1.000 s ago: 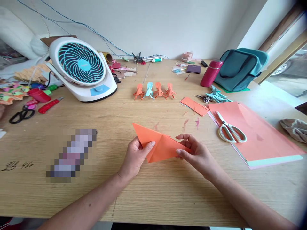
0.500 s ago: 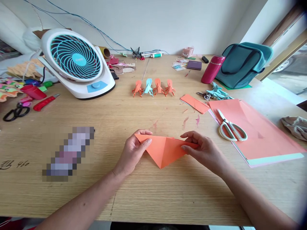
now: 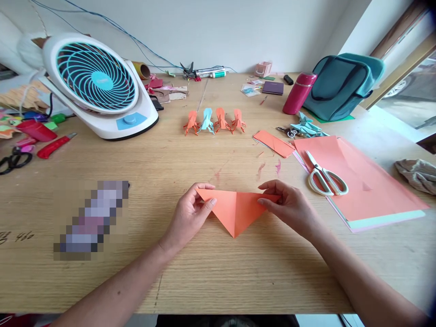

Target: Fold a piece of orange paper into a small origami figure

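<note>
An orange paper folded into a triangle lies on the wooden table, its point aimed toward me. My left hand pinches the triangle's left corner between thumb and fingers. My right hand pinches its right corner the same way. Both hands rest on the table near its middle.
Several small orange and blue paper figures stand in a row farther back. White scissors lie on a stack of orange sheets at the right. A white fan, a red bottle and a teal bag stand at the back.
The folded paper was held tilted above the table with its tip pointing up-left; both hands turned it and laid it flat, point toward me.
</note>
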`<state>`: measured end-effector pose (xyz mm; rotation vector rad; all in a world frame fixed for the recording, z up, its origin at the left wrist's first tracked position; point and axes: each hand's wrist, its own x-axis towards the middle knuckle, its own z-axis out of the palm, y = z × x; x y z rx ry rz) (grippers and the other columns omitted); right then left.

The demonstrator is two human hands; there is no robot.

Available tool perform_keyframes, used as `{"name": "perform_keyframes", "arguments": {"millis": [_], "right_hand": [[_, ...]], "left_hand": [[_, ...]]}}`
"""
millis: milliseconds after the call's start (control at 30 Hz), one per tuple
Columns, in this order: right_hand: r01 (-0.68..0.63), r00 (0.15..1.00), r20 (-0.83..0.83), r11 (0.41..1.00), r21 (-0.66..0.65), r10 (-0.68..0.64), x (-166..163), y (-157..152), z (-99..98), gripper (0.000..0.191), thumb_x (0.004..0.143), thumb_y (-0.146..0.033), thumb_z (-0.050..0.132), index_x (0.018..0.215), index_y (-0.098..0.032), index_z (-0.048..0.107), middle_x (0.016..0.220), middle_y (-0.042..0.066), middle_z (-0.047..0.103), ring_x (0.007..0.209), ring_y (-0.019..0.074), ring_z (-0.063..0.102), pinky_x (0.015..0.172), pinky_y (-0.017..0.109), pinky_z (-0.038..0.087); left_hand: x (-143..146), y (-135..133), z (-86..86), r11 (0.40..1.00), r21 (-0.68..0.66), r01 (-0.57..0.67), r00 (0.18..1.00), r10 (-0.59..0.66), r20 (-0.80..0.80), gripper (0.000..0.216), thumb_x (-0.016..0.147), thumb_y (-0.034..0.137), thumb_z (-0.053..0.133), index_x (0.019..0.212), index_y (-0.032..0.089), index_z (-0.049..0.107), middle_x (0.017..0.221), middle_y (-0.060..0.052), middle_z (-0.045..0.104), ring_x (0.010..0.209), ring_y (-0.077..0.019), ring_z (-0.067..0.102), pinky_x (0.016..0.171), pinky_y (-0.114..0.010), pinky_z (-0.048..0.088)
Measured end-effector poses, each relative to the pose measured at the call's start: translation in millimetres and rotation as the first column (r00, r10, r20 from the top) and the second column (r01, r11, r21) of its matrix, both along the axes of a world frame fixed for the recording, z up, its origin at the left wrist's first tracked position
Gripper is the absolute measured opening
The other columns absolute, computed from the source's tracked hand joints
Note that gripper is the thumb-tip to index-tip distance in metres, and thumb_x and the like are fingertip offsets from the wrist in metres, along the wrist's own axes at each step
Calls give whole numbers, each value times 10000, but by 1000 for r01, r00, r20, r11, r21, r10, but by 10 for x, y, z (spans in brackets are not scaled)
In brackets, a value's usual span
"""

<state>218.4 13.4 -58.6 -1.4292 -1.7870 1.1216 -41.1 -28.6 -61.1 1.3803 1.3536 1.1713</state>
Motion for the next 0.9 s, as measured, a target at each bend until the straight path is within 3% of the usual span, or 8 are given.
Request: {"name": "perform_keyframes", "arguments": {"millis": [233, 333, 400, 500, 600, 667, 767, 900], "right_hand": [[-59, 994, -99, 990, -126, 46, -46, -21, -77, 263, 848, -386, 658, 1050, -222, 615, 801, 11, 665, 660, 165, 629, 551, 272, 484], [-92, 993, -91, 987, -133, 80, -88, -59, -59, 240, 848, -349, 656, 1047, -223, 611, 783, -4, 661, 680, 159, 628, 591, 272, 488], [-90, 995, -39, 991, -95, 87, -87, -68, -40, 226, 845, -334, 656, 1039, -225, 616, 773, -11, 658, 669, 148, 600, 586, 263, 465], [-86, 996, -1, 993, -85, 87, -46, -53, -19, 216, 841, -329, 653, 1029, -227, 619, 789, -8, 669, 661, 145, 575, 567, 258, 436], [-90, 996, 6, 989, -114, 91, 1, -26, -14, 183, 851, -340, 641, 997, -229, 636, 870, 11, 704, 686, 153, 590, 571, 263, 433], [-104, 994, 11, 989, -105, 106, 21, -8, -18, 174, 864, -357, 629, 976, -227, 653, 902, 20, 712, 699, 158, 589, 584, 271, 431], [-140, 990, 3, 987, -72, 141, 44, 22, -40, 205, 873, -394, 626, 969, -220, 678, 898, 30, 698, 703, 163, 568, 590, 279, 414], [-136, 991, -1, 989, -61, 136, 74, 56, -87, 257, 868, -416, 636, 1020, -215, 683, 835, 21, 654, 650, 146, 516, 553, 272, 374]], "left_hand": [[0, 35, -127, 1000, -3, -7, 999, 7, 49, 378, 839, 282, 669, 1171, 185, 517, 1069, -76, 661, 957, -175, 659, 809, -285, 554], [-12, 45, -169, 1000, -11, -29, 1000, 29, -7, 492, 836, 284, 684, 1269, 190, 472, 1108, -90, 647, 956, -182, 659, 810, -308, 562], [-44, 55, -147, 993, 73, -98, 989, 106, -107, 556, 843, 267, 679, 1338, 205, 434, 1173, -104, 623, 1009, -196, 646, 835, -332, 561], [-104, 70, -49, 910, 382, -159, 898, 295, -328, 570, 860, 200, 656, 1382, 229, 431, 1338, -127, 551, 1203, -237, 561, 941, -394, 522], [-120, 71, 11, 848, 525, 66, 809, 263, -526, 357, 896, 124, 596, 1236, 234, 591, 1238, -84, 638, 1208, -232, 561, 1048, -456, 458], [-95, 61, -19, 828, 503, 248, 792, 126, -598, 270, 911, 98, 572, 1137, 222, 652, 1160, -63, 693, 1182, -221, 594, 1048, -452, 471], [-45, 40, -125, 786, 441, 434, 742, -34, -670, 267, 930, 96, 557, 1159, 187, 660, 1177, -69, 715, 1194, -226, 610, 1029, -450, 509], [-18, 9, -191, 694, 381, 611, 620, -121, -775, 271, 954, 103, 529, 1195, 125, 652, 1232, -100, 692, 1206, -231, 601, 1032, -428, 534]]}}
